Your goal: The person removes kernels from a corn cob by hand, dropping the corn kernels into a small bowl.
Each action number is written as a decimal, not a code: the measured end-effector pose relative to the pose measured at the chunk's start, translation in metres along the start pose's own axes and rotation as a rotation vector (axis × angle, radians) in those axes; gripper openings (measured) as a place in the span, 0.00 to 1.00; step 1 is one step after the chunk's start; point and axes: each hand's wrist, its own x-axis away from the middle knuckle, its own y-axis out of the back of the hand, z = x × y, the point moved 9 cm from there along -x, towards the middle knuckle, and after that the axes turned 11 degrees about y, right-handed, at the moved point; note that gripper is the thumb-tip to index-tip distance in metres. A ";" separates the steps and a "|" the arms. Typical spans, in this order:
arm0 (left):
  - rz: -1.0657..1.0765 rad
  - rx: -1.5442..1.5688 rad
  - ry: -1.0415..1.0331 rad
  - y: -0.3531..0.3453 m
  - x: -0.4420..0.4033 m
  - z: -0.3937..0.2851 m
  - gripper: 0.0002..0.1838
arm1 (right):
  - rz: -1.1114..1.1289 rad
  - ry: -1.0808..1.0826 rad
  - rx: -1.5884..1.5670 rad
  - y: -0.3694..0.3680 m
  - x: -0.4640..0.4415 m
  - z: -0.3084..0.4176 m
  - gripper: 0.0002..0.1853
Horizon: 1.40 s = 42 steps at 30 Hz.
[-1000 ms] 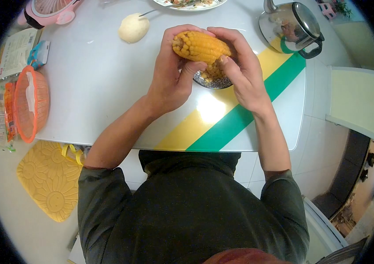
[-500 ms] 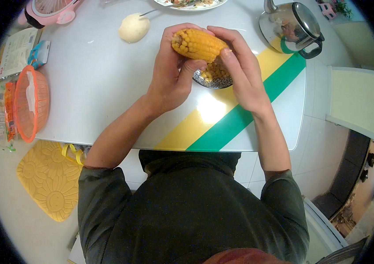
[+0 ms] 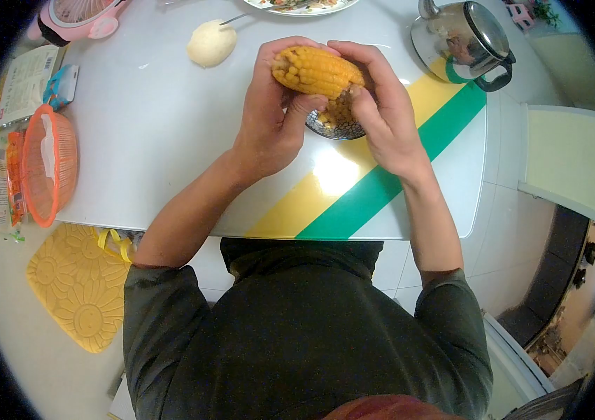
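Taking the corn cob (image 3: pixel 317 72) as clock centre, the tabletop's (image 3: pixel 150 140) near edge lies at six, by the dark shirt (image 3: pixel 339 322), its right edge at four. White surface runs from the left forearm toward the orange basket (image 3: pixel 65 164) past eight. At five-thirty, a bowl (image 3: pixel 337 132) holding kernels sits close under the hands. The left hand (image 3: pixel 267 129) curls around the cob, grasping it; the right hand (image 3: pixel 394 122) cups its right end, thumb pressed against kernels. Kettle (image 3: pixel 459 45): two-thirty.
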 end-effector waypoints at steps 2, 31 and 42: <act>0.000 -0.014 0.001 0.000 0.000 0.001 0.27 | 0.002 0.000 0.000 0.000 0.000 -0.001 0.24; 0.005 -0.112 -0.044 0.003 0.000 0.003 0.28 | 0.012 -0.016 -0.048 0.000 -0.001 0.000 0.20; 0.009 -0.123 -0.046 0.003 -0.001 0.003 0.28 | 0.061 -0.079 -0.041 -0.001 0.001 -0.001 0.25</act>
